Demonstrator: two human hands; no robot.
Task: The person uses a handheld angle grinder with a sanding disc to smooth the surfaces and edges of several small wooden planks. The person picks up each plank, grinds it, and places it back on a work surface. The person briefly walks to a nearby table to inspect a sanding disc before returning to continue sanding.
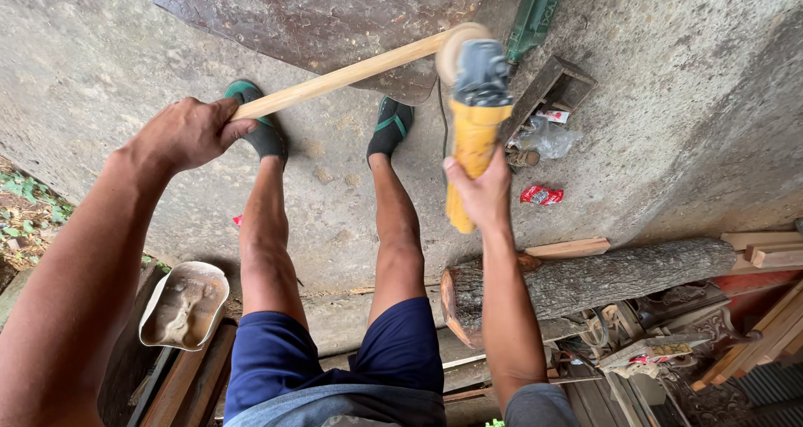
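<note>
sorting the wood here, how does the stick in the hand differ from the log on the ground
The stick is thin, pale and smooth; the log is thick, dark and still has bark. The stick is held up off the ground in the left hand, its far end against the disc of the yellow grinder held in the right hand; the log lies untouched on the ground. Both are long, round pieces of wood.

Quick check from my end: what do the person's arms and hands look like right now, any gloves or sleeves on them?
Both hands are bare: no gloves, rings or watch visible on the left hand or the right hand. The forearms are uncovered. A grey short sleeve shows on the right arm at the bottom edge of the picture; the left arm shows no sleeve within the picture.
</note>
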